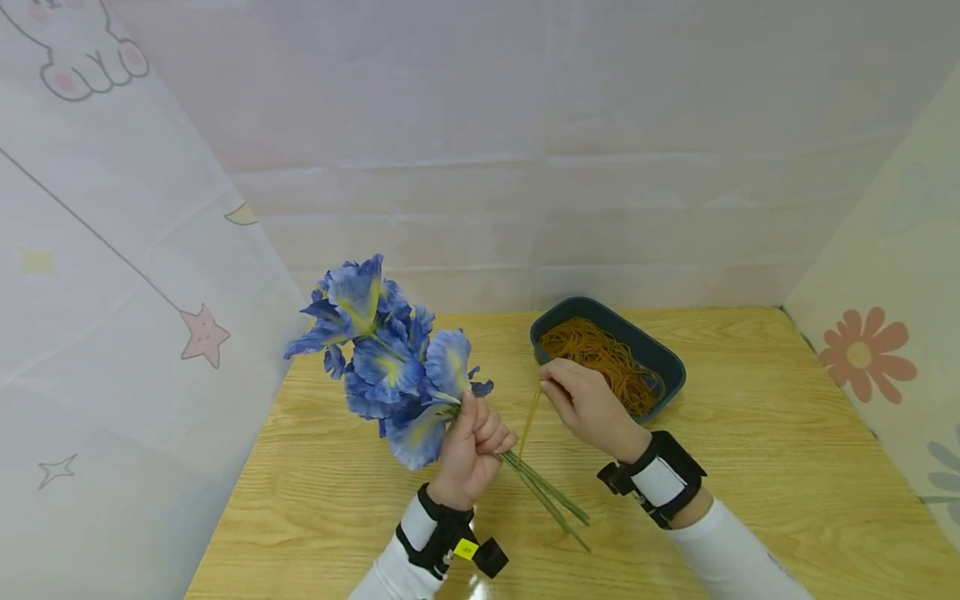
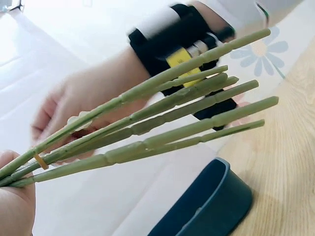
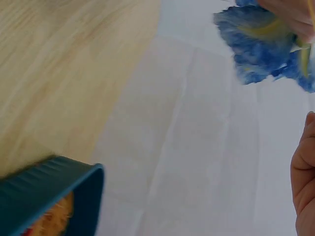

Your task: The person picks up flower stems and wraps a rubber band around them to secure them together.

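Note:
My left hand grips a bunch of blue artificial irises just below the blooms, which lean to the upper left. Green stems stick out of the fist toward the lower right; their several cut ends fan out in the left wrist view. Pinched between the fingertips of my right hand is a yellowish rubber band, pulled taut up from the stems beside the left fist. Close to the left fingers, an orange-tan part of the band lies across the stems.
Behind the right hand, a dark teal plastic tub stands on the wooden table, holding a heap of brown-yellow rubber bands. Printed cloth walls enclose the table at the back and both sides.

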The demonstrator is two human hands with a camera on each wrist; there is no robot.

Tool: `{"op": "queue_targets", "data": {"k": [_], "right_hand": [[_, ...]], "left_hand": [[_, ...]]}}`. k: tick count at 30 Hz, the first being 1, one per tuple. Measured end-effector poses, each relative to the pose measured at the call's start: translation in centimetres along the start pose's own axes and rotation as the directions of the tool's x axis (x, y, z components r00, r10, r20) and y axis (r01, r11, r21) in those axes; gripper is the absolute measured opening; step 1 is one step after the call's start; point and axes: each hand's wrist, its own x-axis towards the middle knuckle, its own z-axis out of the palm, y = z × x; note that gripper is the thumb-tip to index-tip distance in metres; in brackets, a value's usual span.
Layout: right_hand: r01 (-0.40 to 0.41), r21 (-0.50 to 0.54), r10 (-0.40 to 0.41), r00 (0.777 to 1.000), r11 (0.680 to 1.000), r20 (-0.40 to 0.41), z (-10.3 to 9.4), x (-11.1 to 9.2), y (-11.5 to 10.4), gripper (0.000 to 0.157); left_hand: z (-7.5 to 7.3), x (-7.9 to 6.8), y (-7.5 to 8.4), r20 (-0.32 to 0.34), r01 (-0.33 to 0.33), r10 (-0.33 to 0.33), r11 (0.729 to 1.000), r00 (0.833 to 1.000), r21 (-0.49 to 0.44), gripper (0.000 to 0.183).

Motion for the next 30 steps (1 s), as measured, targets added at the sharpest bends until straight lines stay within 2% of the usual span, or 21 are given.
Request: {"op": "queue_targets", "data": {"k": [5, 9, 14, 18, 21, 24, 27, 30], "right_hand": [[-0.069, 0.038, 0.07, 0.996, 0.997, -0.052, 1.5, -1.8, 1.8, 0.019], [-0.111, 0.082, 0.117, 0.989, 0.991, -0.084, 3.2, -3.3, 2.1, 0.021], [-0.182, 0.15, 0.201, 0.972, 0.972, -0.122, 5.3, -4.6, 0.7, 0.018], [-0.185, 0.086, 0.195, 0.972, 0.979, -0.131, 7.1, -5.7, -0.8, 0.015], [-0.152, 0.07, 0.16, 0.979, 0.986, -0.126, 8.3, -6.6, -1.6, 0.014], [-0.144, 0.134, 0.158, 0.982, 0.981, -0.101, 8.9, -7.1, -2.5, 0.012], [-0.104, 0.115, 0.116, 0.988, 0.988, -0.098, 8.8, -7.2, -3.4, 0.012], [-0.073, 0.08, 0.08, 0.993, 0.994, -0.085, 8.2, -7.1, -4.2, 0.012]], "left_hand": [[1.0, 0.2, 0.7, 0.0, -0.003, 0.003, 0.998, 1.0, -0.058, 0.045], [1.7, 0.6, 1.2, 0.011, -0.024, 0.026, 0.993, 1.0, -0.115, 0.045], [2.0, 1.3, 1.9, 0.0, -0.091, 0.093, 0.977, 0.996, -0.193, 0.044], [1.9, 2.0, 2.5, -0.055, -0.158, 0.149, 0.959, 0.987, -0.235, 0.044], [1.6, 2.5, 2.8, -0.125, -0.207, 0.183, 0.955, 0.975, -0.214, 0.044], [1.3, 2.8, 3.0, -0.18, -0.261, 0.233, 0.954, 0.956, -0.15, 0.044], [0.8, 3.2, 3.2, -0.201, -0.307, 0.287, 0.949, 0.937, -0.075, 0.044], [0.0, 3.4, 3.6, -0.179, -0.335, 0.331, 0.942, 0.927, 0.01, 0.043]]}}
